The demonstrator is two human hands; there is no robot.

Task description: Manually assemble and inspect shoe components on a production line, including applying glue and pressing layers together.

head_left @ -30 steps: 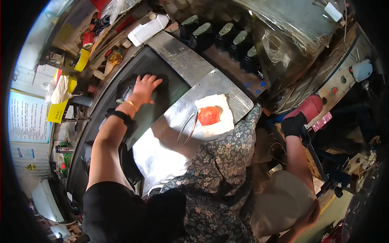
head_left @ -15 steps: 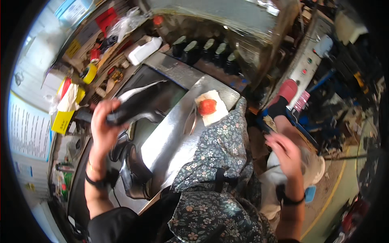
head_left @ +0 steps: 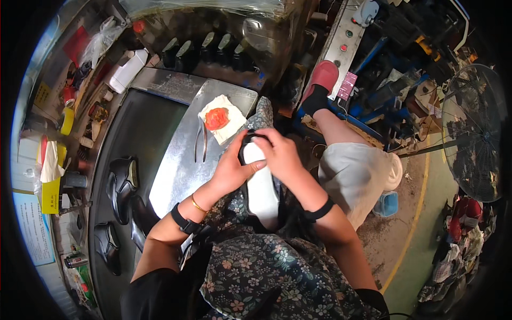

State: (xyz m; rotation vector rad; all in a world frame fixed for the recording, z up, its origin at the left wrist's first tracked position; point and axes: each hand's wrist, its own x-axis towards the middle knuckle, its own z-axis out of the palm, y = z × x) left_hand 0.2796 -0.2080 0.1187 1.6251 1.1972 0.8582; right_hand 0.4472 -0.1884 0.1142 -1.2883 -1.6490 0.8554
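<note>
Head view: a dark shoe-like piece (head_left: 262, 194) with a long, smooth white face sits over the person's lap, its white side up and its narrower, shaded end toward the body. It may be a shoe turned sole-up, though the hands cover too much of it to be sure. Both hands clasp its far end. The left hand (head_left: 233, 168) wraps the left side with the thumb laid across the white face; the right hand (head_left: 282, 158) grips the right side, fingers curled over the dark tip. A gold bracelet (head_left: 199, 203) and a black band circle the left wrist, and another black band the right.

Beneath the piece spreads a dark floral apron (head_left: 256, 272). Ahead and to the left, a shiny metal plate (head_left: 173, 160) bears a white cloth (head_left: 228, 136) with an orange-red lump (head_left: 216, 119) on it, and metal tweezers (head_left: 200, 144) lie just beside the cloth. Left of the plate, black shoes (head_left: 122, 186) rest on a dark belt (head_left: 152, 120). Farther off, a white plastic container (head_left: 128, 71) lies near a row of dark shoes (head_left: 209, 49). To the right, a red shoe (head_left: 325, 76) on a foot is near a panel with buttons (head_left: 342, 45), and a black fan (head_left: 474, 133) stands well apart.
</note>
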